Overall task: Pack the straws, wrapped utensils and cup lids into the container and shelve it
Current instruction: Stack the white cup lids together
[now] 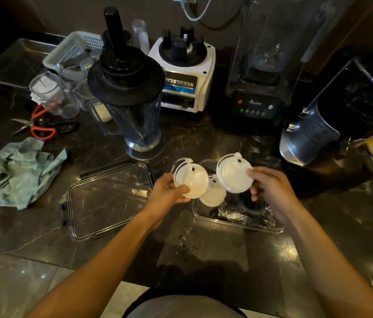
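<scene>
My left hand (169,191) grips a white cup lid (191,183) by its lower edge, just left of the clear container (238,222). My right hand (270,187) holds a second cup lid (233,173) above the container's far side. A third lid (213,195) lies tilted inside the container between the two. Black straws (253,200) and clear-wrapped dark utensils (238,213) lie in the container, partly hidden by my right hand. The container's clear cover (109,200) with black clips rests flat on the counter to the left.
A blender jug with a black lid (132,99) stands behind the cover. A white blender base (185,74), a black blender (261,76) and a dark appliance (332,115) line the back. A green cloth (18,173) and orange scissors (40,125) lie at the left.
</scene>
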Demonstrator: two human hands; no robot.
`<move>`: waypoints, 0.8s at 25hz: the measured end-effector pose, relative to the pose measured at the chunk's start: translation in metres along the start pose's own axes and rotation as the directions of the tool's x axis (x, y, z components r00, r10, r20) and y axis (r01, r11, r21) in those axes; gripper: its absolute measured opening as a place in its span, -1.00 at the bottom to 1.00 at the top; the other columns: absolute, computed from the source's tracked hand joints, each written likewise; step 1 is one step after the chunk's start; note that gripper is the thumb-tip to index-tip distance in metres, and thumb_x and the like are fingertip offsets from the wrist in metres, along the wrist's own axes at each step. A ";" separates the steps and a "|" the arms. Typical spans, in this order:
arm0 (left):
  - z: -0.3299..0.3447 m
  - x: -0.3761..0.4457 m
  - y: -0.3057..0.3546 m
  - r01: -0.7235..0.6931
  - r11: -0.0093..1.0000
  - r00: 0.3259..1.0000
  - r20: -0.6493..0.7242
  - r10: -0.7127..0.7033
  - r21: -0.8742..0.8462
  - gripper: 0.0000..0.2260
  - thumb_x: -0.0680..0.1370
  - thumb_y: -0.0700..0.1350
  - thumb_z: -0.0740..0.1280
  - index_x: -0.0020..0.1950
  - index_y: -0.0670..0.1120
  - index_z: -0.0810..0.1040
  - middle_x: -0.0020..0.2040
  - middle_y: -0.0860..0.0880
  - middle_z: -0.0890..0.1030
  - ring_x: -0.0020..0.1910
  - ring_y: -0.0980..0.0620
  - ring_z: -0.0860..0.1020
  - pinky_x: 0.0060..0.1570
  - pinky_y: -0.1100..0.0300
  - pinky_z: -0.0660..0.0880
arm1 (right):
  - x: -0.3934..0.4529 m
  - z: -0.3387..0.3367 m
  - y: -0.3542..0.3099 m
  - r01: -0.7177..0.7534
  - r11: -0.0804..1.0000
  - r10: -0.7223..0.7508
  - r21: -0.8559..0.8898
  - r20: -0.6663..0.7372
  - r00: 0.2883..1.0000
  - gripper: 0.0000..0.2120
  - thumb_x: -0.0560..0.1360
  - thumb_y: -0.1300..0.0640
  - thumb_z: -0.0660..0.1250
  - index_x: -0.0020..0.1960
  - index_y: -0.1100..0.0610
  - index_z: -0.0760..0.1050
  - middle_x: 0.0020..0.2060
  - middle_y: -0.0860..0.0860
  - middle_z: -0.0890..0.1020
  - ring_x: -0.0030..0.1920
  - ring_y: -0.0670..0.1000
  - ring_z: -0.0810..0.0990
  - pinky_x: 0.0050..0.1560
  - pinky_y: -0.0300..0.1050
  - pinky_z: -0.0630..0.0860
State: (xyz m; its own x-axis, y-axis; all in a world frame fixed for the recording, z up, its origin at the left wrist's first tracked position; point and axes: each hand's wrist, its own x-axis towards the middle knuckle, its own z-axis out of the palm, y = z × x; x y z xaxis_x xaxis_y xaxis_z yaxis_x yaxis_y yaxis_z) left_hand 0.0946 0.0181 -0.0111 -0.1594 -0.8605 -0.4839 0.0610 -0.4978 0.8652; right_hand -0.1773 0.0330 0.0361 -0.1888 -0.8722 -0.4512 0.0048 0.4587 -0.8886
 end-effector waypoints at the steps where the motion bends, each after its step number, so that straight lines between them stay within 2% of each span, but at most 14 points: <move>1: 0.003 0.000 0.000 0.004 1.000 1.000 0.010 -0.004 -0.007 -0.70 0.55 -0.31 0.44 0.26 -0.17 0.52 0.21 -0.19 0.63 0.15 -0.14 0.68 -0.10 0.17 0.69 | -0.002 0.002 -0.002 -0.025 0.996 0.021 0.089 0.050 0.999 -0.79 0.61 0.14 0.38 0.13 0.27 0.64 -0.36 0.09 0.54 -0.36 0.00 0.50 -0.38 -0.14 0.50; 2: 0.005 -0.001 0.000 0.011 1.000 1.000 0.025 -0.010 -0.020 -0.71 0.56 -0.32 0.43 0.25 -0.15 0.52 0.20 -0.19 0.64 0.13 -0.12 0.69 -0.07 0.16 0.70 | -0.004 0.006 -0.001 -0.047 0.992 0.035 0.119 0.106 0.994 -0.77 0.61 0.13 0.37 0.14 0.28 0.63 -0.35 0.09 0.55 -0.35 0.01 0.51 -0.36 -0.13 0.52; 4: 0.011 -0.002 -0.001 0.022 0.998 0.996 0.086 -0.017 -0.058 -0.72 0.57 -0.32 0.41 0.25 -0.13 0.53 0.20 -0.22 0.66 0.11 -0.12 0.72 0.01 0.07 0.70 | -0.008 0.020 0.004 -0.054 0.998 0.046 0.039 0.178 0.983 -0.77 0.62 0.11 0.37 0.16 0.26 0.63 -0.32 0.12 0.57 -0.34 0.01 0.53 -0.34 -0.13 0.55; 6: 0.014 -0.004 -0.002 0.026 0.992 0.986 0.168 -0.006 -0.120 -0.66 0.57 -0.28 0.43 0.33 -0.16 0.52 0.23 -0.24 0.67 0.15 -0.16 0.70 0.11 -0.02 0.67 | -0.011 0.034 0.010 -0.038 0.999 0.043 -0.030 0.193 0.980 -0.77 0.63 0.09 0.36 0.17 0.21 0.65 -0.24 0.16 0.59 -0.34 -0.01 0.55 -0.34 -0.15 0.56; 9: 0.013 -0.009 -0.003 0.061 0.971 0.966 0.257 0.001 -0.233 -0.53 0.50 -0.24 0.39 0.42 -0.17 0.50 0.28 -0.25 0.65 0.23 -0.25 0.66 0.18 -0.05 0.64 | -0.013 0.042 0.014 -0.033 0.999 0.038 -0.030 0.187 0.982 -0.78 0.63 0.07 0.37 0.18 0.16 0.65 -0.12 0.17 0.64 -0.30 -0.01 0.58 -0.34 -0.16 0.60; 12: 0.011 -0.012 0.000 0.116 0.952 0.949 0.315 -0.022 -0.284 -0.52 0.52 -0.18 0.33 0.46 -0.17 0.46 0.32 -0.29 0.62 0.29 -0.29 0.61 0.28 -0.10 0.58 | -0.013 0.043 0.016 -0.015 0.998 0.028 -0.068 0.205 0.978 -0.80 0.63 0.05 0.37 0.19 0.11 0.63 -0.04 0.21 0.67 -0.22 0.03 0.63 -0.30 -0.14 0.63; 16: 0.013 -0.014 0.001 0.117 0.970 0.957 0.286 -0.052 -0.214 -0.60 0.64 0.01 0.34 0.43 -0.13 0.50 0.30 -0.24 0.65 0.27 -0.25 0.64 0.29 -0.12 0.57 | -0.014 0.049 0.015 0.042 0.989 -0.011 -0.143 0.216 0.976 -0.85 0.62 0.08 0.38 0.18 0.04 0.62 -0.08 0.13 0.67 -0.25 -0.01 0.65 -0.29 -0.11 0.60; 20: 0.014 -0.012 -0.002 0.087 0.988 0.968 0.246 -0.054 -0.126 -0.66 0.62 -0.02 0.35 0.39 -0.07 0.55 0.27 -0.17 0.67 0.26 -0.18 0.65 0.25 -0.08 0.60 | -0.017 0.053 0.014 0.126 0.963 -0.068 -0.236 0.240 0.968 -0.90 0.63 0.09 0.36 0.13 -0.06 0.60 -0.12 0.06 0.65 -0.28 -0.04 0.63 -0.31 -0.12 0.58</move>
State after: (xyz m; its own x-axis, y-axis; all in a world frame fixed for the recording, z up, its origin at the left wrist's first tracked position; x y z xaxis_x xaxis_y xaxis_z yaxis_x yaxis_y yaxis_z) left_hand 0.0822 0.0309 -0.0055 -0.3998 -0.7792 -0.4827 0.1702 -0.5806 0.7962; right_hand -0.1218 0.0449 0.0268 0.0522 -0.9167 -0.3962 -0.2513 0.3720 -0.8936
